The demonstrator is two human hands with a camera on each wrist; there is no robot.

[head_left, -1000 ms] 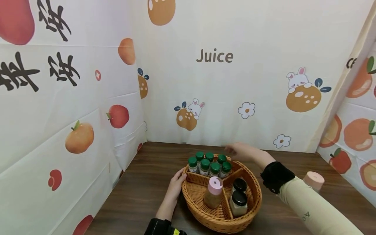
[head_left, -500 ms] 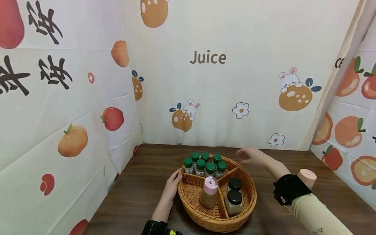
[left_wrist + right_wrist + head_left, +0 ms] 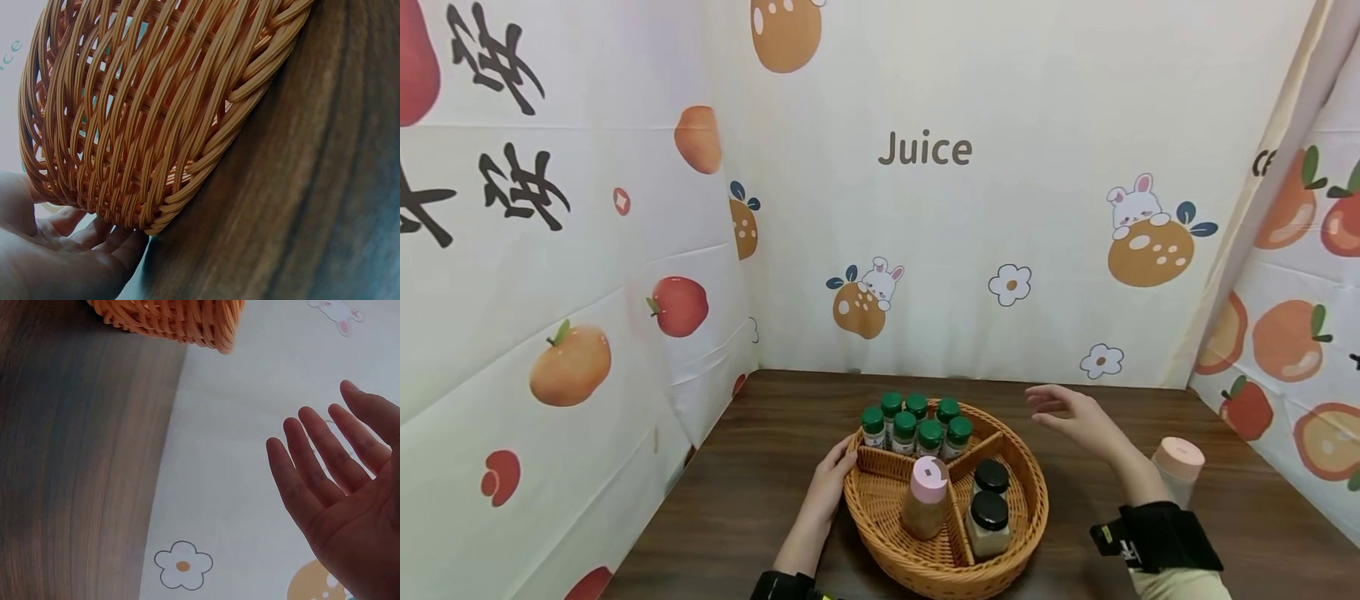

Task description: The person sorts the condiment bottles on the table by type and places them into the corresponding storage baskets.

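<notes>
Round divided woven wicker basket (image 3: 1026,533): centre of dark wooden worktop (image 3: 752,508). Left hand (image 3: 831,479): fingers straight against its left wall. Right hand (image 3: 1078,417): spread wide, empty, hovering right of rim. Pink-capped bottle (image 3: 1177,467): just beyond; best gripped low, upright

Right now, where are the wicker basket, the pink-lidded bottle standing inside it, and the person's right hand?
wicker basket (image 3: 1033,500): head view, on its right rim.
pink-lidded bottle (image 3: 929,481): head view, on its pink lid.
right hand (image 3: 1078,418): head view, on the middle of the hand, held open beside the basket.
</notes>
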